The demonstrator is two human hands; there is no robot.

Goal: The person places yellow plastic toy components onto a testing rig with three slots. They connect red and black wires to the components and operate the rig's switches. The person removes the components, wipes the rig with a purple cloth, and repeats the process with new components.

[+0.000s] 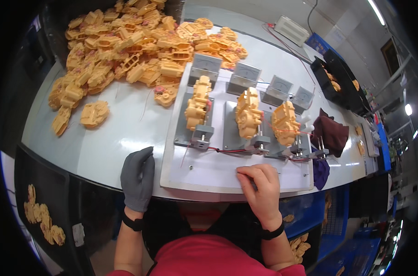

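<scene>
My left hand (138, 177), in a grey glove, is at the table's front edge with its fingers stretched out side by side; I see nothing in it. Bare and loosely bent, my right hand (263, 185) is over the front of a white test board (204, 172), its thumb a little apart from the fingers and nothing visible between them. Behind it, three yellow plastic gear housings sit in grey fixtures: a left one (199, 103), a middle one (248, 112) and a right one (285, 123). Red and black wires (227, 151) run along the fixtures.
Several analog meters (243, 77) line the board's back. A large heap of yellow housings (126, 46) covers the far left, with a single housing (95, 113) nearer. At the right are a dark brown cloth (331, 133), black bins (342, 83) and a white power box (292, 30).
</scene>
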